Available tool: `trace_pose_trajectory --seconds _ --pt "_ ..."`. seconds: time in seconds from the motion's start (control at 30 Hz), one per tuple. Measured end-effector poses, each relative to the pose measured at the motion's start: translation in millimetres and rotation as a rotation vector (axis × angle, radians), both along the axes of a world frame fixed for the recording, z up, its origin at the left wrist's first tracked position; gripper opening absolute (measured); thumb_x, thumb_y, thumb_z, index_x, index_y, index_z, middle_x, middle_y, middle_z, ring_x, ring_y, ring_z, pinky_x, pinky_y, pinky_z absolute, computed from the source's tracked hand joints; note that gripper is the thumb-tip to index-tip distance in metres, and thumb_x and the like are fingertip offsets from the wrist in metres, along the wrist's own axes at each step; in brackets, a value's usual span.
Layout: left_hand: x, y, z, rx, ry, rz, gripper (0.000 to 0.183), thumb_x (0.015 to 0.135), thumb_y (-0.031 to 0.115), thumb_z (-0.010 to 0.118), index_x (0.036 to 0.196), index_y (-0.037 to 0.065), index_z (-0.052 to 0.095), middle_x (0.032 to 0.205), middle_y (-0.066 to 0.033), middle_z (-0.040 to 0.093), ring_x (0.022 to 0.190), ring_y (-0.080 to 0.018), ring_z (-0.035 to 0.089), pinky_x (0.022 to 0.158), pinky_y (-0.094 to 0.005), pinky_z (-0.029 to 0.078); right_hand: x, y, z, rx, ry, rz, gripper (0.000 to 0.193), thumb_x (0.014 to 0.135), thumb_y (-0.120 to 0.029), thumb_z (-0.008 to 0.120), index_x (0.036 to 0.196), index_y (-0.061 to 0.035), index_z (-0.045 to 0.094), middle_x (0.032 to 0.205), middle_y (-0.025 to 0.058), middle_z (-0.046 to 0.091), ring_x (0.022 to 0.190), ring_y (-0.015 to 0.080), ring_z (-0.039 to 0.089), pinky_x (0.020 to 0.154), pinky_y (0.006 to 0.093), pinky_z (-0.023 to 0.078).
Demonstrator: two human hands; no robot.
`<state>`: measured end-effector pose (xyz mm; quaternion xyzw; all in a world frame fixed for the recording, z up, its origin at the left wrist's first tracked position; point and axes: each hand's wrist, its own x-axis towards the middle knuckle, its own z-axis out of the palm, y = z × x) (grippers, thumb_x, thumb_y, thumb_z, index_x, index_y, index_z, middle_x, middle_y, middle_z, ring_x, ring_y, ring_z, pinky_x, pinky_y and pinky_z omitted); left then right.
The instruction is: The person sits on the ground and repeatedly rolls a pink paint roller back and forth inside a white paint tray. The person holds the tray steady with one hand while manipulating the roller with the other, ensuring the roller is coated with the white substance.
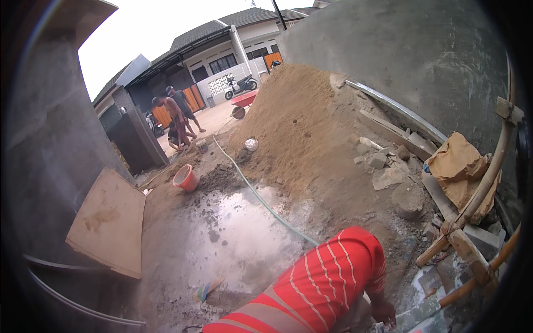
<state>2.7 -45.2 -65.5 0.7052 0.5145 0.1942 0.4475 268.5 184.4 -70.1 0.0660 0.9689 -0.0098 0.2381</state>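
A red sleeve with pale stripes crosses the lower middle of the view, its elbow bent. It seems to be my left arm, and below the cuff my left hand [384,312] hangs in shadow near the lower edge. Its fingers look curled downward; what they hold, if anything, cannot be made out. Close to the fingers lies a grey, whitish-smeared slab [417,314]. A pale green hose [261,198] runs from the far ground to behind the sleeve. My right hand is out of sight.
A large sand pile [294,119] rises ahead, beside a red wheelbarrow [244,100]. An orange bucket [186,178] tilts near wet, whitish ground [239,227]. A board [108,222] leans left. Bamboo poles [488,177], torn brown paper [458,161] and rubble stand right. Several people [177,114] are far left.
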Motion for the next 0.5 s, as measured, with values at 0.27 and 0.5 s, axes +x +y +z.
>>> trace_pose_trajectory --seconds 0.27,0.5 --pt "1.1 -6.8 1.1 0.040 0.017 -0.004 0.048 0.085 0.012 0.059 0.133 0.014 0.053 0.096 -0.0137 0.069 0.087 -0.0333 0.065 0.075 -0.0442 0.051 -9.7 -0.8 16.9 0.034 -0.055 0.019 0.051 0.098 -0.036 0.049 0.141 -0.0095 0.043 0.142 0.0136 0.048 0.127 0.0261 0.051 0.105 0.0397 0.041" --pt "-2.5 13.9 -0.3 0.124 0.059 -0.092 0.049 0.086 0.013 0.057 0.134 0.014 0.051 0.095 -0.0153 0.069 0.087 -0.0358 0.065 0.075 -0.0446 0.051 -1.3 1.6 40.6 0.109 -0.130 -0.057 0.052 0.102 -0.029 0.046 0.148 -0.0091 0.036 0.147 0.0109 0.044 0.129 0.0225 0.050 0.107 0.0340 0.042"
